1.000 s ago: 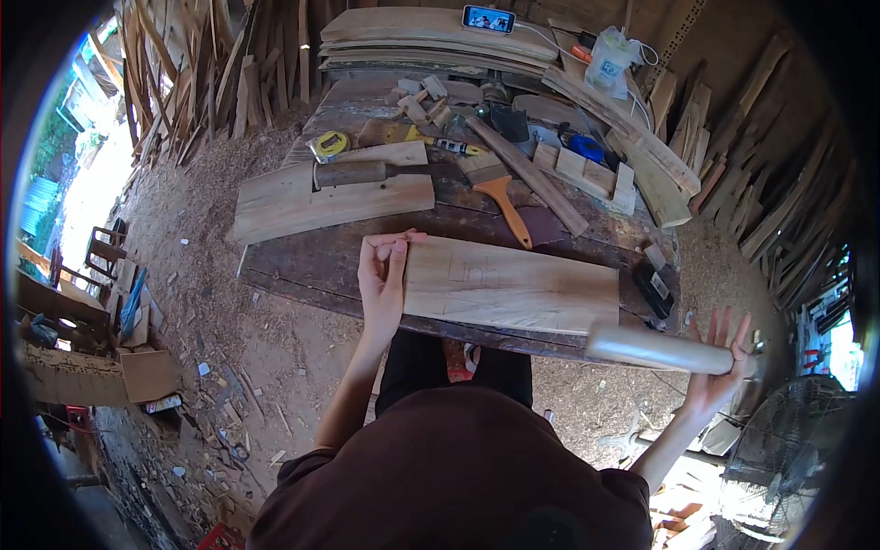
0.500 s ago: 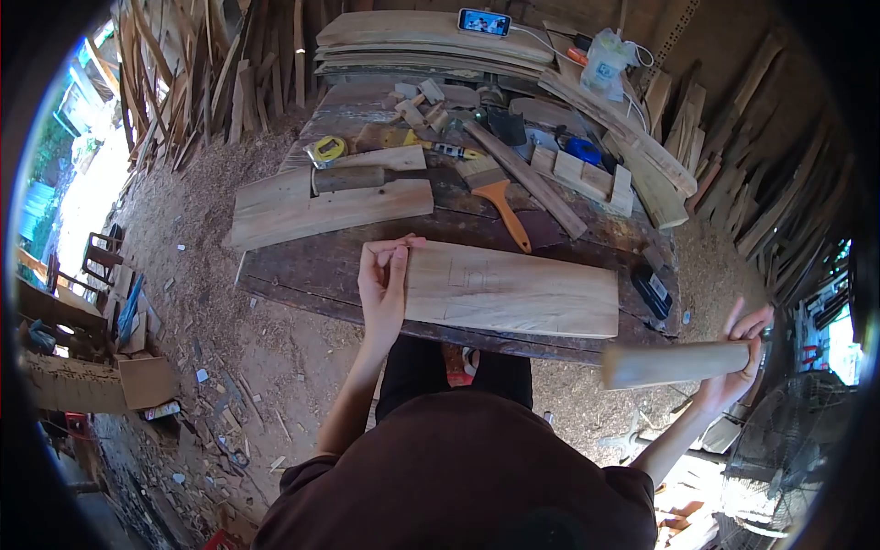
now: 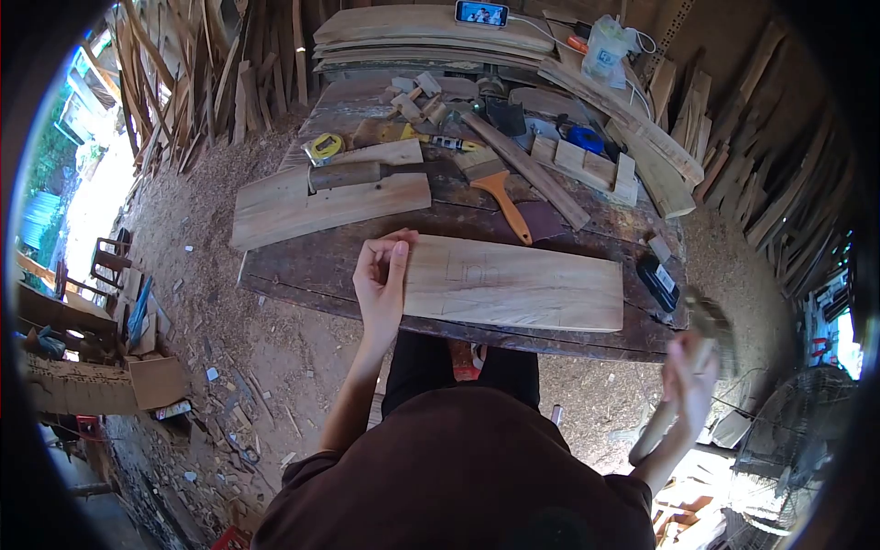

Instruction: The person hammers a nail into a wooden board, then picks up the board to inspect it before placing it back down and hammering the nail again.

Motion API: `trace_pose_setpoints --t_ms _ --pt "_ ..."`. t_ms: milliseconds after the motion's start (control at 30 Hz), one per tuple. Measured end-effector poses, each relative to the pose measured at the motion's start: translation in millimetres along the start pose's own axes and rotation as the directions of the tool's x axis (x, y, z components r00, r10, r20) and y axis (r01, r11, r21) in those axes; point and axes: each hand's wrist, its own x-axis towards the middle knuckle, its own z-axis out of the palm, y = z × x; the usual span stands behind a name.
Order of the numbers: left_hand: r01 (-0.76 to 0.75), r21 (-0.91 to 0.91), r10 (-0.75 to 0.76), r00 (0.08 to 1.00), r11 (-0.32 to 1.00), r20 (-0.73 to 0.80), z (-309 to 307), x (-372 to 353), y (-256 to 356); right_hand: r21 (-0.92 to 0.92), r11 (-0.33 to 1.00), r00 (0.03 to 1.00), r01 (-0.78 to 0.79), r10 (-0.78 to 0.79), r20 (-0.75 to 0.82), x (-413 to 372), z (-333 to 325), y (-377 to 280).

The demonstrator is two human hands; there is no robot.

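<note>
My left hand (image 3: 380,280) is at the left end of a light wooden board (image 3: 536,291), thumb and curled fingers closed at its corner. The board lies along the front of the workbench, with pencilled rectangles drawn on its upper face. Off the bench's right end, my right hand (image 3: 692,390) is wrapped around a wooden-handled hammer. Motion smears the dark hammer head (image 3: 713,332) above my fist; the pale handle end (image 3: 649,438) shows below it. A black box-like object (image 3: 658,286) with a white label lies between the board and that hand.
Behind the board lie a flat brush (image 3: 502,203), a wooden-handled chisel (image 3: 346,174) on a notched board (image 3: 330,213), and a yellow tape measure (image 3: 325,147). Wood blocks (image 3: 417,99) and a propped phone (image 3: 481,14) are farther back. A fan (image 3: 788,449) stands at right.
My right hand has moved left and down, turning the hammer: the handle pointed left before and now hangs downward. My left hand stays at the board's end; the board has barely shifted.
</note>
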Motion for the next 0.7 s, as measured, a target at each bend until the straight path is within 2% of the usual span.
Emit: trace_pose_setpoints --t_ms 67,100,200,300,433,500,700 --pt "0.017 0.004 -0.017 1.0 1.0 0.003 -1 0 1 0.049 0.982 0.983 -0.181 0.18 0.024 2 32 -1" --pt "0.038 0.002 -0.038 0.999 0.999 0.006 -1 -1 2 0.083 0.975 0.976 -0.205 0.197 0.091 6 40 2" --pt "0.018 -0.003 -0.018 1.0 1.0 0.003 1 0 1 -0.043 0.988 0.989 -0.149 0.149 -0.004 18 66 12" --pt "0.024 0.019 -0.024 1.0 1.0 0.006 0 1 2 -0.068 0.992 0.994 -0.102 0.099 -0.052 26 72 26" --pt "0.069 0.007 -0.07 0.997 0.998 0.025 0 3 3 -0.129 0.98 0.984 -0.15 0.135 -0.116 30 74 38" --pt "0.06 0.0 -0.06 0.998 0.998 0.02 1 3 1 -0.241 0.963 0.981 -0.124 0.082 -0.178 32 74 48" --pt "0.034 -0.02 -0.034 0.999 0.999 0.041 1 3 -1 -0.251 0.959 0.977 -0.133 0.084 -0.196 34 78 44"
